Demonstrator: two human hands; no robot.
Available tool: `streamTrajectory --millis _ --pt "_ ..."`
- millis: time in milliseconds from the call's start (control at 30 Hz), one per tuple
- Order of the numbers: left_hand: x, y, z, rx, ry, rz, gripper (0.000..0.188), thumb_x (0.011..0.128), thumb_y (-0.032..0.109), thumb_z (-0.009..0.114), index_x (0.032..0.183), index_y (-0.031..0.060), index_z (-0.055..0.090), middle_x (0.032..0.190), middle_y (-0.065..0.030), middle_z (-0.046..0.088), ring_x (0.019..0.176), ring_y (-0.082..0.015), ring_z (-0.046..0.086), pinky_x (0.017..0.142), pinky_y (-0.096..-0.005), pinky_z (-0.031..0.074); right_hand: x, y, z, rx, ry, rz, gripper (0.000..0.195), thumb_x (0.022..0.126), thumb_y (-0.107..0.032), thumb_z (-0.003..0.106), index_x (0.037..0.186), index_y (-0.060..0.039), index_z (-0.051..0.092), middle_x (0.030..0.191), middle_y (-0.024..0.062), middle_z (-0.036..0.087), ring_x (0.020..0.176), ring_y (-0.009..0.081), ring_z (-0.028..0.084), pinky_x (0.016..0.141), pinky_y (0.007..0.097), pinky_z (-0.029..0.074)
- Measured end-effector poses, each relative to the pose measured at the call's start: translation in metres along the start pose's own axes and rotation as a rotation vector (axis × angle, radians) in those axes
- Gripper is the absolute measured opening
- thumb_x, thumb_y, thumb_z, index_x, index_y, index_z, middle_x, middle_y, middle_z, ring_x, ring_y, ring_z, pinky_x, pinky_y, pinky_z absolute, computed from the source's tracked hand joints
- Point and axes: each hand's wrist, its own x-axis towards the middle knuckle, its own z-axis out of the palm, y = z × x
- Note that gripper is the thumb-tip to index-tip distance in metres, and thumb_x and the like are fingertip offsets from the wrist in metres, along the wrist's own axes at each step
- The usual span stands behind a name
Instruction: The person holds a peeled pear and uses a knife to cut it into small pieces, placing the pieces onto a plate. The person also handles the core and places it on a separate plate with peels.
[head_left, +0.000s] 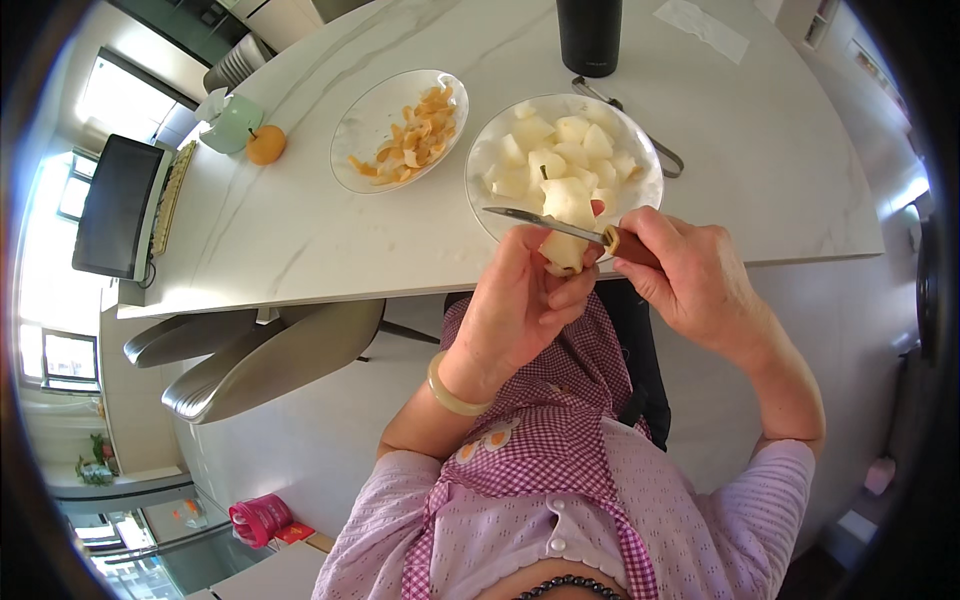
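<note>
My left hand holds a peeled pear core, its stem pointing away from me, over the near rim of a white plate. In my right hand is the brown handle of a small knife; the blade lies across the pear core, its tip pointing left. Chunks of peeled pear fill much of the plate. A second white plate, to the left, bears orange-brown fruit peelings. Behind the chunk plate's right side lies a peeler, partly hidden by the rim.
A black tumbler stands beyond the plates on the marble-patterned table. A thin white sheet lies at the far right. An unpeeled round pear, a green tissue holder and a monitor are at left, with chairs below.
</note>
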Motion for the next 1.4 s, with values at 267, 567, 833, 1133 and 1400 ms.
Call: streamTrajectory --millis 267,567,833,1133,1400 --pt "-0.003 -0.004 -0.007 0.074 -0.061 -0.003 0.045 0.098 0.038 0.043 0.124 0.0023 0.054 0.093 -0.0046 0.055 0.055 -0.0058 0.034 0.04 -0.0166 0.027 -0.001 0.004 0.002 -0.081 -0.018 -0.029 0.026 0.09 -0.02 0.068 0.098 -0.0043 0.048 0.08 0.0136 0.065 0.07 0.0368 0.064 0.055 0.0445 0.049" --pt "-0.009 -0.006 0.003 -0.054 -0.067 -0.018 0.033 0.097 0.033 0.043 0.108 0.0028 0.05 0.092 -0.0027 0.051 0.056 -0.0052 0.03 0.043 -0.0182 0.025 0.002 0.019 0.006 -0.234 0.0 -0.085 0.026 0.086 -0.012 0.07 0.094 -0.0047 0.046 0.076 0.0139 0.063 0.069 0.0365 0.064 0.054 0.044 0.05" --pt "-0.012 -0.024 0.019 0.095 0.082 0.207 0.024 0.1 0.033 0.043 0.11 0.0124 0.046 0.094 -0.0023 0.05 0.057 -0.0047 0.03 0.045 -0.0181 0.025 0.01 0.031 0.008 -0.25 0.01 -0.134 0.03 0.08 -0.004 0.071 0.094 -0.0039 0.045 0.076 0.0142 0.062 0.069 0.038 0.062 0.055 0.0443 0.049" --pt "-0.009 -0.009 0.01 -0.025 -0.061 0.011 0.034 0.101 0.039 0.043 0.104 0.0054 0.05 0.093 -0.0012 0.048 0.056 -0.0043 0.029 0.042 -0.017 0.025 0.016 0.034 0.0 -0.317 0.012 -0.16 0.027 0.086 -0.015 0.071 0.094 -0.0036 0.048 0.075 0.0146 0.064 0.069 0.0359 0.064 0.055 0.0435 0.05" --pt "-0.007 -0.012 0.016 0.116 0.084 0.154 0.036 0.1 0.038 0.047 0.107 0.0026 0.052 0.092 -0.001 0.049 0.056 -0.0029 0.028 0.042 -0.0165 0.025 0.028 0.04 0.005 -0.224 -0.115 -0.038 0.023 0.086 -0.006 0.068 0.098 -0.0021 0.049 0.08 0.0179 0.066 0.076 0.0398 0.064 0.059 0.0455 0.049"
